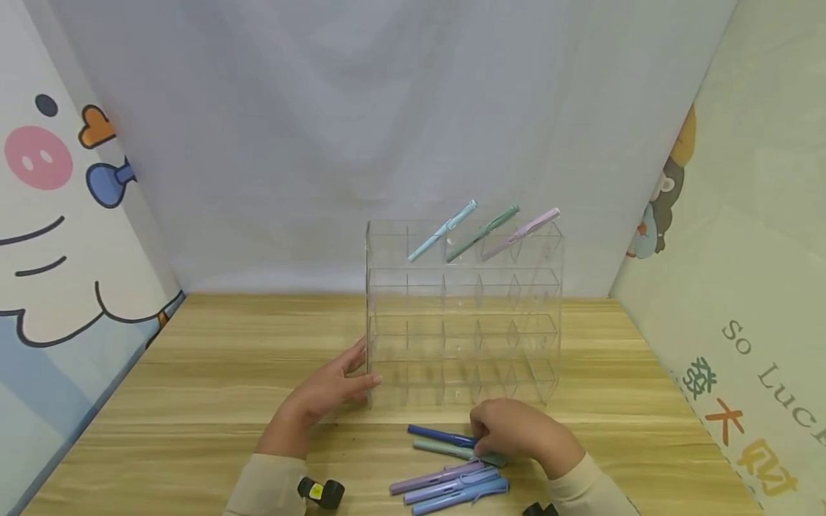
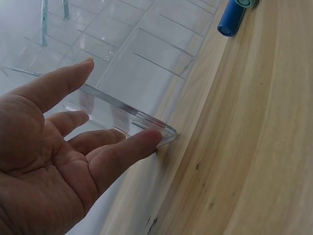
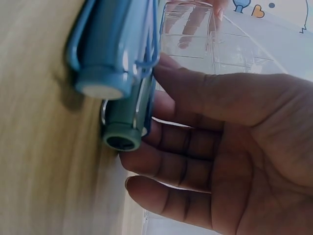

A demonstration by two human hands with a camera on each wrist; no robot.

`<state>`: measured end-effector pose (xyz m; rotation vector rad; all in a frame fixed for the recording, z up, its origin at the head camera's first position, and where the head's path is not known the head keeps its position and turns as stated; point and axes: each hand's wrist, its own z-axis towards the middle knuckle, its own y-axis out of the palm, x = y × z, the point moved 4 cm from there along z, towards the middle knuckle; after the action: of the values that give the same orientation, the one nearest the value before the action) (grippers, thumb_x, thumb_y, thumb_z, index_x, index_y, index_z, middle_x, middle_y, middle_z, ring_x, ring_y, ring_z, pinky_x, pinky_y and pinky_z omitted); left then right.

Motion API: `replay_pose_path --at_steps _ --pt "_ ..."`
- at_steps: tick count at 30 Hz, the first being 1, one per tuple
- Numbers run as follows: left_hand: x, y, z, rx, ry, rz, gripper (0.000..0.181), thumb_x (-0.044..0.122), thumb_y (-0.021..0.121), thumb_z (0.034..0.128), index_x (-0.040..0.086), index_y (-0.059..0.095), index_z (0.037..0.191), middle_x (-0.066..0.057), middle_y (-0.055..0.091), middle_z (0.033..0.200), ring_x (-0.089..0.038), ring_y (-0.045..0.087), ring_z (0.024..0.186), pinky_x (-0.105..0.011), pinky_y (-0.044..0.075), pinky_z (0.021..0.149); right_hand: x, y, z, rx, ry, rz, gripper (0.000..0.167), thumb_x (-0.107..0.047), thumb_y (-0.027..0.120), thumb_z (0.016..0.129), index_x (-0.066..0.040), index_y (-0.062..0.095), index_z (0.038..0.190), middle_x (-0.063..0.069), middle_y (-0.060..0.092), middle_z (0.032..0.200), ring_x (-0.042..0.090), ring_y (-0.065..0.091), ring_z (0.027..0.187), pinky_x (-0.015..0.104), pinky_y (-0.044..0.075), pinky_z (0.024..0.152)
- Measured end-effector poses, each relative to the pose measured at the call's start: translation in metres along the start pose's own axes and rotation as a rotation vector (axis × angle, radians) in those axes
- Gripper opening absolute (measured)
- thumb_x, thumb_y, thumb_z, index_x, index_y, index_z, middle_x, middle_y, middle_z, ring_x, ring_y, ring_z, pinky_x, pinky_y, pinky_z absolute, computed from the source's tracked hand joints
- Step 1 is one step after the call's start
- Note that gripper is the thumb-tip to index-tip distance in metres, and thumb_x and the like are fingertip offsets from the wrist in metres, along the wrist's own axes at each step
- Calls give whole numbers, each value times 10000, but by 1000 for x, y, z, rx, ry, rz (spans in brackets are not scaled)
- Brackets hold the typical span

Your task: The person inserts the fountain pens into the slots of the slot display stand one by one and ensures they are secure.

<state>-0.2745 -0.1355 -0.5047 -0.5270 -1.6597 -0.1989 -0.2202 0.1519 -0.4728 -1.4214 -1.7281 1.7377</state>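
Observation:
A clear acrylic pen rack (image 1: pixel 461 337) stands upright on the table. My left hand (image 1: pixel 335 387) touches its left side panel; in the left wrist view the fingers (image 2: pixel 100 139) are spread and loosely bent at the panel edge. My right hand (image 1: pixel 519 430) is in front of the rack, its thumb and index finger at the capped end of a dark blue pen (image 1: pixel 439 434), apparently pinching it. Beside that pen lies a green pen (image 1: pixel 442 449), its cap (image 3: pixel 122 125) against the fingers in the right wrist view. The grip on the dark blue pen is partly hidden.
A purple pen (image 1: pixel 432 478), a periwinkle pen (image 1: pixel 445 487) and a blue pen (image 1: pixel 458 497) lie close together nearer me. On the rack's top row lean a light blue pen (image 1: pixel 442 231), a green pen (image 1: pixel 480 235) and a lilac pen (image 1: pixel 521 234). A pale curtain (image 1: pixel 290 158) hangs behind.

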Motion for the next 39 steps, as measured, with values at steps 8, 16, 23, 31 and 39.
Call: replay_pose_path --at_steps 8,16,23,31,39 --pt "0 0 1 1 0 -4 876 321 679 936 264 104 1595 -115 144 1644 -410 501 1301 -492 495 1001 0 1 0 -4 -5 20 237 -206 796 812 -178 562 786 -113 522 720 57 449 634 234 407 573" --pt "1 0 1 1 2 -8 879 323 685 931 272 110 1594 -129 144 1642 -413 490 1310 -489 498 998 0 2 1 -22 -23 39 187 -179 783 815 -178 602 767 -123 537 722 47 451 634 231 416 577" --pt "1 0 0 4 0 -10 883 343 693 922 288 118 1591 -130 138 1642 -416 496 1303 -483 501 995 3 -3 1 5 -7 24 175 -235 719 888 -209 559 820 -111 536 736 58 471 646 241 415 579" --pt "1 1 -1 0 -5 -8 890 360 696 917 299 116 1589 -130 132 1643 -419 497 1301 -481 495 1003 3 -17 0 118 -57 66 64 -286 667 942 -238 627 957 -149 605 841 36 530 722 260 469 652" --pt "-1 0 2 3 -3 -1 900 357 692 920 277 99 1594 -120 134 1644 -410 496 1305 -475 500 999 -1 -30 -4 166 -129 291 122 -326 598 985 -233 613 1062 -42 669 833 132 614 676 257 517 600"
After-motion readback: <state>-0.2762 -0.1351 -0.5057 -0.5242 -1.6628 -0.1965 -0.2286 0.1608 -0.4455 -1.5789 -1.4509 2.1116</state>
